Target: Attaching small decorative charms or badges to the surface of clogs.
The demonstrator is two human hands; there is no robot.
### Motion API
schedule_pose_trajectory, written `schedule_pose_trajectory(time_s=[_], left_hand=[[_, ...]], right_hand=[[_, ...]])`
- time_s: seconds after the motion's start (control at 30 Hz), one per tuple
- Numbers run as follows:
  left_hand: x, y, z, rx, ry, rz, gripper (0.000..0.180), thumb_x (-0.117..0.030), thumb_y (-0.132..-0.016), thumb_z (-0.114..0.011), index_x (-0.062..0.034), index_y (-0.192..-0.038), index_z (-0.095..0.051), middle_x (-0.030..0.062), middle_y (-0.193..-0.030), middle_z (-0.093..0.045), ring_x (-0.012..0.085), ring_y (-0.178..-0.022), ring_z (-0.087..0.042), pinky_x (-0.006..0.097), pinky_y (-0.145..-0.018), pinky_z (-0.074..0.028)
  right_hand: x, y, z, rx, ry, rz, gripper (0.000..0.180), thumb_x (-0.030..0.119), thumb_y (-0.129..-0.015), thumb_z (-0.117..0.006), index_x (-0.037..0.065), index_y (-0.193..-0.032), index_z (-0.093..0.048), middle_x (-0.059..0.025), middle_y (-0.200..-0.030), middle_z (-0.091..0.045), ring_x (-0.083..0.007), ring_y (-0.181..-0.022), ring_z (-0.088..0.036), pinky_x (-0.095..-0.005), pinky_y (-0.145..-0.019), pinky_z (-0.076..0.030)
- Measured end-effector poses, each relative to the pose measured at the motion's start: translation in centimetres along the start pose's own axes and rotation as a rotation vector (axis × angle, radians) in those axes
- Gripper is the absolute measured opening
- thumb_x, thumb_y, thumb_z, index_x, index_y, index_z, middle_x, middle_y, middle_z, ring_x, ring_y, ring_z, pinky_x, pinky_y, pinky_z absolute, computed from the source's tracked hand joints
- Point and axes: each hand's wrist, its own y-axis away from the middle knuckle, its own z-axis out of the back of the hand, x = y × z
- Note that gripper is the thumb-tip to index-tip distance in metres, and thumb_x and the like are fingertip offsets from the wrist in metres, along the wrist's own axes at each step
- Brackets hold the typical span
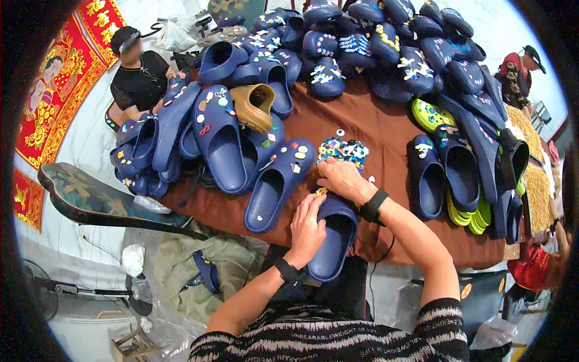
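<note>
A navy blue clog [332, 241] lies at the table's front edge, its toe pointing away from me. My left hand [307, 229] grips its upper from the left, fingers bent beside a small yellow charm [321, 191] at the toe. Just beyond the toe is my right hand [342, 179], its fingers curled down and pressed together; whatever they hold is hidden. Touching distance from those fingers lies a pile of small shoe charms [347, 152] in blue, white, black and yellow. Left of my hands rests another navy clog [272, 187] with charms on its toe.
Many decorated navy clogs [329, 78] are heaped along the far side of the brown-covered table [386, 145]. A tan clog [254, 105] sits on the left heap. More navy and lime-green clogs [433, 114] stand right. Other people [142, 81] work at both sides. A chair [108, 193] stands left.
</note>
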Motion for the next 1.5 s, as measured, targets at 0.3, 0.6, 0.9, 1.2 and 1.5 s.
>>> schedule_pose_trajectory(time_s=[0.3,0.6,0.9,1.2,1.5], left_hand=[[-0.2,-0.2,0.2,0.022,-0.002,0.009,0.062,0.01,-0.074,-0.061,-0.0064,-0.133,-0.055,0.0166,-0.136,-0.054,0.0372,-0.129,-0.051,0.044,-0.111,-0.041],[0.1,-0.1,0.0,0.02,0.02,0.004,0.064,0.011,-0.073,-0.058,-0.0085,-0.134,-0.055,0.0153,-0.136,-0.053,0.0375,-0.128,-0.051,0.044,-0.11,-0.041],[0.2,0.4,-0.1,-0.017,-0.005,-0.023,0.06,0.006,-0.076,-0.064,-0.0093,-0.133,-0.054,0.0137,-0.135,-0.053,0.0368,-0.125,-0.051,0.046,-0.105,-0.04],[0.6,0.1,-0.5,-0.033,0.024,-0.032,0.06,0.006,-0.075,-0.058,-0.007,-0.133,-0.053,0.0165,-0.135,-0.053,0.0369,-0.129,-0.049,0.047,-0.108,-0.039],[0.6,0.5,-0.5,-0.033,0.05,0.075,0.066,0.003,-0.075,-0.066,-0.0047,-0.137,-0.043,0.0195,-0.136,-0.051,0.0389,-0.129,-0.048,0.047,-0.109,-0.038]], right_hand=[[0.4,0.0,-0.6,-0.087,0.2,-0.112,0.008,0.011,-0.091,-0.055,0.004,-0.092,-0.058,-0.0144,-0.063,-0.066,-0.0339,-0.063,-0.07,-0.0455,-0.057,-0.056],[-0.8,1.0,-0.8,-0.197,-0.098,-0.148,0.015,0.01,-0.088,-0.058,0.004,-0.1,-0.051,-0.0225,-0.071,-0.065,-0.0431,-0.068,-0.065,-0.0552,-0.058,-0.048],[-3.0,1.6,0.8,-0.553,-0.484,-0.383,0.012,0.014,-0.101,-0.05,0.004,-0.106,-0.054,-0.0271,-0.093,-0.067,-0.0479,-0.088,-0.064,-0.0539,-0.071,-0.049],[-4.0,1.1,2.1,-0.29,0.168,-0.259,0.023,0.028,-0.089,-0.067,0.008,-0.099,-0.069,-0.0191,-0.102,-0.065,-0.038,-0.092,-0.065,-0.0492,-0.075,-0.053],[1.2,0.9,1.3,0.13,-0.013,0.14,0.015,0.025,-0.086,-0.067,0.014,-0.093,-0.075,-0.007,-0.107,-0.067,-0.0306,-0.107,-0.058,-0.0478,-0.09,-0.047]])
